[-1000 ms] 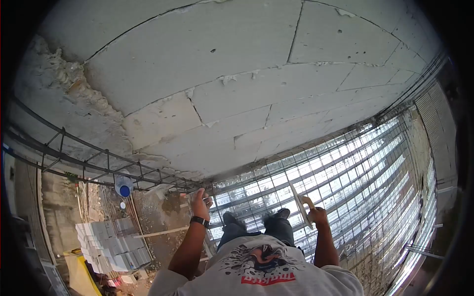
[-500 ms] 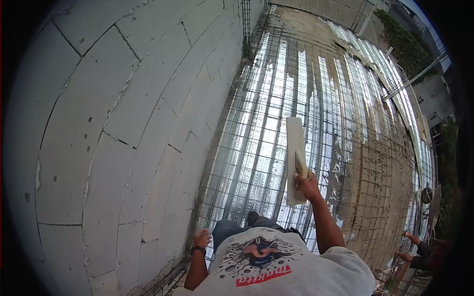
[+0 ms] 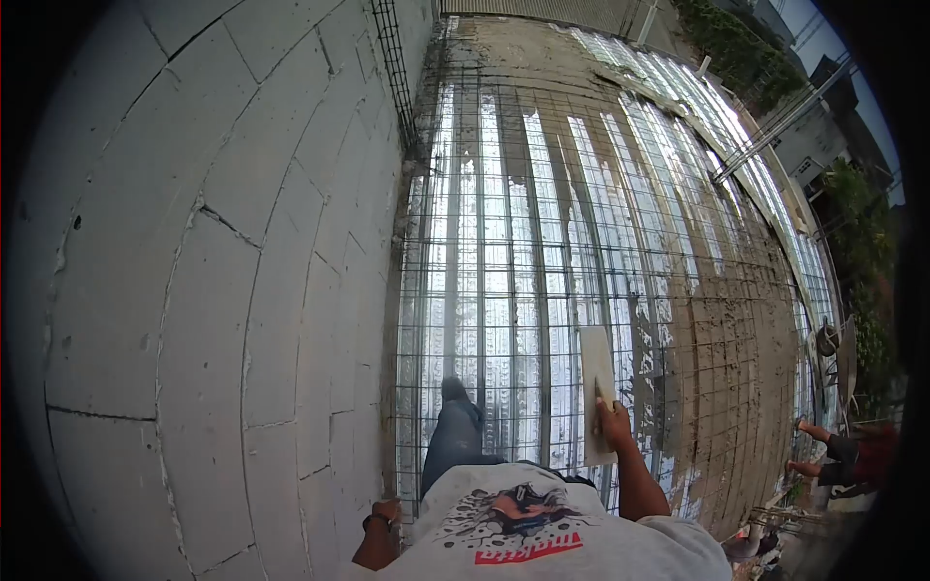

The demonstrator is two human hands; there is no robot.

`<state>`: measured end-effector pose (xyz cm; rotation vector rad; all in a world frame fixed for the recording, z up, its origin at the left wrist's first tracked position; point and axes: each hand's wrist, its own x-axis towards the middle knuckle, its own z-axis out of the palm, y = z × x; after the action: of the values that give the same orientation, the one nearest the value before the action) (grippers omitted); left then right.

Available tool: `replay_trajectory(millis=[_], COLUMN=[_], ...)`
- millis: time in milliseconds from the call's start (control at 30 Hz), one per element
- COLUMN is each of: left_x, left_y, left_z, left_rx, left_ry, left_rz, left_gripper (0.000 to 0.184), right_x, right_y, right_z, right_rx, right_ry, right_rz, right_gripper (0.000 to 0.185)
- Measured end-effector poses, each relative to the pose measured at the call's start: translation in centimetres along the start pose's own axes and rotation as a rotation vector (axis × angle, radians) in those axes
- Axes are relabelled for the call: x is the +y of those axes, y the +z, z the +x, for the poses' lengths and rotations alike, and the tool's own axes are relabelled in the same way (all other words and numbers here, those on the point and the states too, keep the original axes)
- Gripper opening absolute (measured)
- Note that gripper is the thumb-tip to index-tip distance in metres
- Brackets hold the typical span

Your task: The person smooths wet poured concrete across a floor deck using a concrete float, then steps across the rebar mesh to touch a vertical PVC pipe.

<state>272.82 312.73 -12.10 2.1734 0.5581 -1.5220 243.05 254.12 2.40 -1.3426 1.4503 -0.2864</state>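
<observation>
In my right hand (image 3: 614, 424) is a long, pale plastering float (image 3: 597, 353), gripped by its handle. The float's blade points away from me, over the steel mesh (image 3: 567, 290) and shiny corrugated metal decking (image 3: 494, 339). My left hand (image 3: 387, 508), with a dark band on the wrist, hangs low beside my body near the grey block wall (image 3: 320, 407). Its fingers are too small and hidden to make out. One leg in jeans (image 3: 453, 441) is stretched forward over the mesh.
Wet concrete (image 3: 717, 358) covers part of the mesh on the right. A vertical rebar cage (image 3: 392, 73) stands along the wall. Another person (image 3: 843, 455) is at the right edge near a wheelbarrow (image 3: 841, 353). A metal pole (image 3: 775, 126) slants at upper right.
My leg has stepped forward over the mesh. The float has come lower and closer to my body, still in my right hand. My left hand has dropped back, and the view has shifted.
</observation>
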Motion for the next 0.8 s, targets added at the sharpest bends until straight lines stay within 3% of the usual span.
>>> replay_trajectory(millis=[100,133,200,300,400,467,533,567,667,800], left_x=[17.6,23.9,38.8,57.0,70.8,77.2,82.5,84.2,86.0,90.5], left_y=[-4.7,-7.1,-9.6,-12.4,-12.5,-11.5,-9.4,-8.2,-4.8,-2.3], left_z=[3.6,5.0,0.4,-2.8,-1.8,-0.1,1.5,2.9,6.2,6.2], left_rx=[0.078,0.015,0.106,0.082,0.084,0.100,0.133,0.099,0.019,-0.229], left_ry=[0.184,0.233,0.442,0.675,0.761,0.755,0.715,0.647,0.348,0.223], left_rz=[-0.229,-0.234,-0.317,-0.349,-0.288,-0.238,-0.173,-0.197,-0.088,0.214], left_gripper=[0.034,0.033,0.034,0.036,0.037,0.037,0.036,0.035,0.032,0.031], right_x=[1.2,0.5,-1.8,-5.6,-13.9,-12.0,-15.0,-14.7,-16.2,-29.2], right_y=[-1.1,-1.9,-2.4,-1.4,1.5,2.4,3.3,3.5,3.0,0.1], right_z=[6.8,7.9,10.6,13.9,16.4,22.5,27.4,30.6,40.3,50.7], right_rx=[0.222,0.194,0.146,0.212,0.310,0.234,0.202,0.213,0.264,0.350], right_ry=[-0.183,-0.087,0.089,0.310,0.315,0.326,0.410,0.387,0.406,0.357], right_rz=[-0.676,-0.610,-0.463,-0.263,-0.205,-0.001,0.087,0.207,0.143,0.049], right_gripper=[0.051,0.054,0.059,0.057,0.053,0.041,0.035,0.027,0.027,0.034])
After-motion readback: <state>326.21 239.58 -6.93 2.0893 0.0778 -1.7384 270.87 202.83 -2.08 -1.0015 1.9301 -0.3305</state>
